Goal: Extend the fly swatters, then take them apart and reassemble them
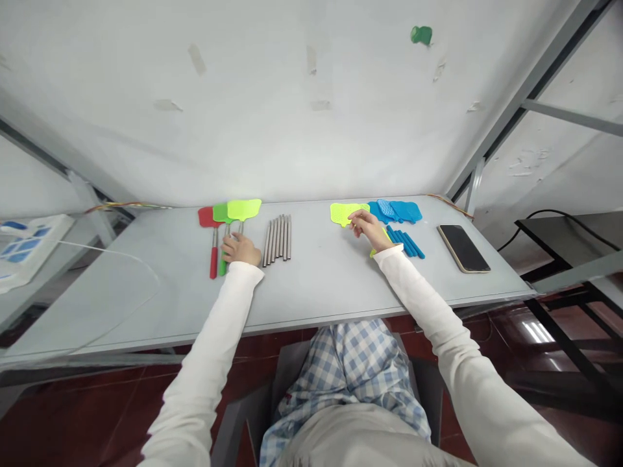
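Note:
My left hand [240, 250] is curled over the shaft and handle of a yellow-green fly swatter [244, 209], hiding its grip. Left of it lie a green fly swatter [222, 268] and a red fly swatter [208, 218], their heads toward the wall. My right hand [368, 228] hovers at the yellow-green swatter heads [343, 213], fingers bent and slightly apart; whether the fingertips touch a head is unclear. Blue swatter heads [407, 211] overlap beside them. Under and beside the right wrist are a partly hidden yellow-green piece [374, 252] and several blue handles [406, 242].
Several metal rods [278, 240] lie side by side between my hands. A phone [464, 248] rests on the right of the grey table [311, 285]. Thin wires run at both back corners. A white and blue object [29, 250] stands far left, and metal frame posts flank the table.

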### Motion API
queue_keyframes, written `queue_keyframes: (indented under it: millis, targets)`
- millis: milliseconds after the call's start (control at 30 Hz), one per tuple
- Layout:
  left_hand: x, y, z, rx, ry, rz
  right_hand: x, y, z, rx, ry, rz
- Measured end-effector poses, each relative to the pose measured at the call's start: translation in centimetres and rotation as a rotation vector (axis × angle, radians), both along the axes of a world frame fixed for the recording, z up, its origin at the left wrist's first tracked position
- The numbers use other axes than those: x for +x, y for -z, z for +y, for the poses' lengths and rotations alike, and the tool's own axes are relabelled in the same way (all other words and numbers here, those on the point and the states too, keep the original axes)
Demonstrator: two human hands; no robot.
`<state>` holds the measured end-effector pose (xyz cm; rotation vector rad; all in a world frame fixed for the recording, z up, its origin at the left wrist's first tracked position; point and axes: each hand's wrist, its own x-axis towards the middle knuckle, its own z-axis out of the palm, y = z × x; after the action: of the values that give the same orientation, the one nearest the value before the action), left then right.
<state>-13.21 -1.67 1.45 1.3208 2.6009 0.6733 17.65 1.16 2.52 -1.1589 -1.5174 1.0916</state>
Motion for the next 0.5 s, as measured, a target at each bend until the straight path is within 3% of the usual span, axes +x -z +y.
queue_keyframes:
  millis: [100,200,267,500]
  targets:
    - [1.1,-0.4,-0.4,0.044,0.141,0.091,1.5,-0.9,-0.2,0.145,0.176,-0.627]
    - [3.2,-0.6,-0.5,0.069,0.378,0.13,2.8,-1.5,-0.4,0.109,0.3,-1.055]
    - [4.7,-0.4,-0.2,0.035,0.469,0.141,3.2,-1.6,-0.5,0.051,0.317,-1.172]
    - [6.8,0.2,1.0,0.03,0.547,0.246,2.1,-1.0,-1.3,-0.001,0.279,-1.311]
